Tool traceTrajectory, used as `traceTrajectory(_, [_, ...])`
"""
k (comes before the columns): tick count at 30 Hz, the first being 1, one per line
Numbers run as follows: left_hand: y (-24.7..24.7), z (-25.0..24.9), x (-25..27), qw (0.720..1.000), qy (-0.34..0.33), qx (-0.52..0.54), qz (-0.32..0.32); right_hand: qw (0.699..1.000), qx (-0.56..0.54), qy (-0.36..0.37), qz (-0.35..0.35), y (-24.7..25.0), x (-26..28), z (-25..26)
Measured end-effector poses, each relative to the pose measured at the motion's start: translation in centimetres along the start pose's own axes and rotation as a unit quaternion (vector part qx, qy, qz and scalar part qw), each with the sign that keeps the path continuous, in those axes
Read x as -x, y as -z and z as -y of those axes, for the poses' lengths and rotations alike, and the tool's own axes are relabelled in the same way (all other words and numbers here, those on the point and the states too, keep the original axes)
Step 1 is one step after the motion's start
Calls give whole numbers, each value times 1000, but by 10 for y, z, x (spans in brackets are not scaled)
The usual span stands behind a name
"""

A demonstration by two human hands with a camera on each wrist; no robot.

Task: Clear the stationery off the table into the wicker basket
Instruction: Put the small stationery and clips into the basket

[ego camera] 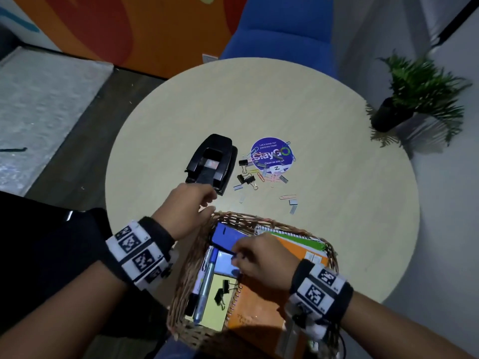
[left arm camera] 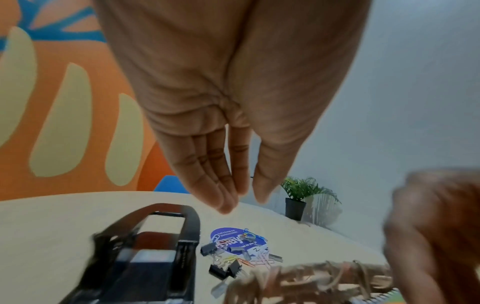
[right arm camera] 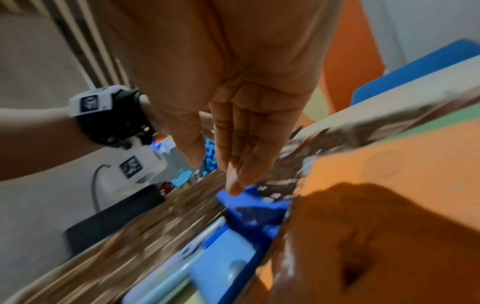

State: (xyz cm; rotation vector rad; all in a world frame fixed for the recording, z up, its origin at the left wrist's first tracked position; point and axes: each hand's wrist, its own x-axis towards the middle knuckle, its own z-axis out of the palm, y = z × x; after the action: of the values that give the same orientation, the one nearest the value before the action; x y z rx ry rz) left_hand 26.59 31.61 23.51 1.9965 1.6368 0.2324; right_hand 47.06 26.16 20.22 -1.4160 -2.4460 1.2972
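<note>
A black hole punch stands mid-table. To its right lie black binder clips, coloured paper clips and staple strips. The wicker basket sits at the near edge and holds notebooks, pens and a blue stapler. My left hand hovers just above the punch's near end with straight fingers and holds nothing. My right hand is over the basket, a straight fingertip touching the blue stapler.
A round purple sticker is stuck on the table under some of the clips. A blue chair stands behind the table and a potted plant to the right. The wall at the back is orange.
</note>
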Motion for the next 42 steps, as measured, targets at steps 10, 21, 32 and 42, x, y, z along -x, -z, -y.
traceTrajectory(10, [-50, -50, -133, 958, -13, -241, 156, 981, 129, -118, -80, 96, -87, -74])
traceTrajectory(21, [-61, -45, -180, 946, 46, -260, 187, 975, 129, -170, -63, 87, -162, -85])
traceTrajectory(32, [-40, -46, -154, 954, 35, -269, 130, 968, 194, -152, -52, 86, -160, -84])
traceTrajectory(42, [-8, -47, 11, 994, 46, -81, 60, 968, 202, -145, -25, 80, -162, -65])
